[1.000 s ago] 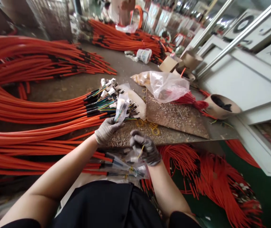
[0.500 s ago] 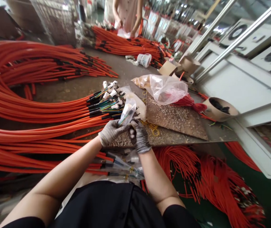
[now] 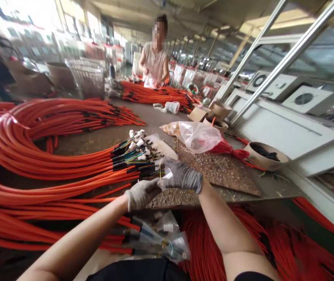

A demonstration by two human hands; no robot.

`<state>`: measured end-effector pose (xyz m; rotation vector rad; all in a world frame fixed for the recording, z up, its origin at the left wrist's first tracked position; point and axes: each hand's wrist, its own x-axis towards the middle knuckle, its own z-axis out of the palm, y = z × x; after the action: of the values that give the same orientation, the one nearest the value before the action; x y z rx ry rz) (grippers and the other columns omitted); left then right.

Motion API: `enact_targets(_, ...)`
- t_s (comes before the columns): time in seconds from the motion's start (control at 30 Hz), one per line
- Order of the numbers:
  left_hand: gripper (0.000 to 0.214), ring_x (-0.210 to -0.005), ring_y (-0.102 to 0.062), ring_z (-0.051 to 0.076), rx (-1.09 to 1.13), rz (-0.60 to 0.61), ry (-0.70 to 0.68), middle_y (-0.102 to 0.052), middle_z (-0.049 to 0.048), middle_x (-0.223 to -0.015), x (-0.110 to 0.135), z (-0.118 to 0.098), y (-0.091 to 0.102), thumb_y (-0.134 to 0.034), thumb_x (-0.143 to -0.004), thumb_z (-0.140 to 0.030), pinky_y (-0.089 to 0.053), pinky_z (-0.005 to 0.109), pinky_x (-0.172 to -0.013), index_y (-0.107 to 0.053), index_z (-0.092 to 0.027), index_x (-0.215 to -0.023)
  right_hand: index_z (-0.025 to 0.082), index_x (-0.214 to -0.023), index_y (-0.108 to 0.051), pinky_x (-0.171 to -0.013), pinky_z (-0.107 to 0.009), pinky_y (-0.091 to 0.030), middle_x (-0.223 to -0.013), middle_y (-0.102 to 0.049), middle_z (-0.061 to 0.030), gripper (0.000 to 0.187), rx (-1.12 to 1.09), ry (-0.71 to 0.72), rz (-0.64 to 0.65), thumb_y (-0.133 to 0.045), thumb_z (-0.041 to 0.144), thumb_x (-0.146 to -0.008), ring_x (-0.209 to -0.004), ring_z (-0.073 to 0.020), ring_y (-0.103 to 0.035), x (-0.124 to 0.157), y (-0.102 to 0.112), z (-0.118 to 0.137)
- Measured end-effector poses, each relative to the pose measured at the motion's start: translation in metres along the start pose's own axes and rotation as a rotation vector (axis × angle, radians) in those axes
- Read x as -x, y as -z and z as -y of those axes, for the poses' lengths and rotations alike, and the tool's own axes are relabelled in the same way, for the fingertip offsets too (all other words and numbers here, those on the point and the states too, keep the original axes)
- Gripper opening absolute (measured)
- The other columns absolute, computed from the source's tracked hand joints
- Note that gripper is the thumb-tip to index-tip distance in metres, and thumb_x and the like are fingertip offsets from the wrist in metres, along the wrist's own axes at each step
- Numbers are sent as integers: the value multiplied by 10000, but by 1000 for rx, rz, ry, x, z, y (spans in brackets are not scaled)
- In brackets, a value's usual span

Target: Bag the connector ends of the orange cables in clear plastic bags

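My left hand (image 3: 143, 194) and my right hand (image 3: 181, 175) both wear thin grey-speckled gloves and meet over the table's edge. Between the fingers sits a small clear plastic bag (image 3: 167, 174) with a thin yellow-green wire (image 3: 160, 171) at its side; both hands seem to pinch it. Just beyond them lie the black-sleeved ends of a long orange cable bundle (image 3: 67, 156), fanning into thin coloured wires with white connectors (image 3: 136, 142). Under my left forearm lie cable ends in clear bags (image 3: 161, 242).
A brown board (image 3: 214, 173) strewn with pale grains lies right of my hands, beneath a plastic bag (image 3: 196, 136). A bowl of black parts (image 3: 266, 156) stands further right. Orange coils (image 3: 228, 238) lie below the table. A co-worker (image 3: 154, 58) stands at the far end, behind more orange cables (image 3: 155, 95).
The view has tilted up, showing more of the room and the co-worker. My hands have moved to the right and closer together, and the small bag now sits between them.
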<state>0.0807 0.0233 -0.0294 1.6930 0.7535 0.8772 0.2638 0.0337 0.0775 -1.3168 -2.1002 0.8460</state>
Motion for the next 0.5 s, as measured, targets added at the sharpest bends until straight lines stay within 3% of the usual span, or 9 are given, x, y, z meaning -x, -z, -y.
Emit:
enact_targets(0.07,304,-840,-618,208,-8,20,-25,-702,37,-872,6,-12,5,-614,-775,-388,-487,311,-808,-686,-183,-989,183,-907,-655,-470,-218,-468,-735,-666,-15,390,-225,-124,297,-755,404,-602,-597,-141,-614,-4,1,0)
enact_targets(0.13,308,-822,-602,196,46,-101,-19,-682,44,-879,6,-24,12,-579,-799,-408,-486,307,-781,-646,-180,-994,169,-893,-638,-363,-175,-372,-678,-667,-23,446,-521,-217,370,-663,555,-670,-506,-132,-610,0,-15,-4)
enact_targets(0.2,310,-738,-562,166,177,-325,38,-635,21,-798,0,-33,20,-605,-760,-442,-478,285,-690,-590,-188,-936,189,-845,-641,-367,-188,-391,-671,-674,-36,497,-707,-227,261,-548,665,-733,-517,-147,-641,8,-45,-9)
enact_targets(0.27,353,-688,-522,134,379,-483,88,-592,-7,-767,-4,-37,28,-671,-661,-420,-447,250,-628,-549,-193,-902,251,-804,-662,-490,-267,-509,-677,-682,-31,423,-691,-197,234,-480,633,-818,-581,-173,-676,17,-78,-12)
enact_targets(0.3,367,-663,-505,119,484,-475,110,-578,-15,-753,-4,-37,30,-692,-609,-384,-426,234,-602,-550,-187,-884,293,-829,-687,-599,-326,-555,-725,-699,-38,386,-635,-165,227,-469,611,-834,-654,-200,-697,21,-91,-13)
enact_targets(0.33,366,-629,-487,104,582,-404,129,-565,-20,-730,-3,-36,31,-695,-565,-344,-398,222,-572,-561,-175,-862,341,-814,-700,-626,-375,-568,-746,-707,-41,361,-587,-147,104,-490,633,-790,-665,-235,-699,25,-100,-14)
enact_targets(0.4,301,-504,-395,73,716,-155,222,-496,-36,-612,2,-29,28,-662,-537,-306,-298,217,-476,-578,-149,-780,410,-899,-705,-674,-467,-576,-855,-726,-58,394,-487,-191,-266,-480,681,-722,-780,-307,-702,27,-102,-17)
enact_targets(0.43,293,-452,-343,67,755,-70,272,-460,-47,-566,2,-24,26,-651,-535,-318,-248,230,-443,-576,-151,-763,400,-1020,-688,-740,-525,-567,-950,-723,-78,481,-478,-181,-304,-425,686,-735,-898,-333,-690,24,-96,-19)
enact_targets(0.5,351,-446,-315,63,783,-153,284,-449,-61,-565,-3,-12,20,-706,-465,-301,-225,240,-445,-546,-173,-751,371,-1213,-612,-878,-588,-518,-1154,-672,-92,571,-480,-151,-241,-394,656,-769,-1108,-337,-618,14,-83,-19)
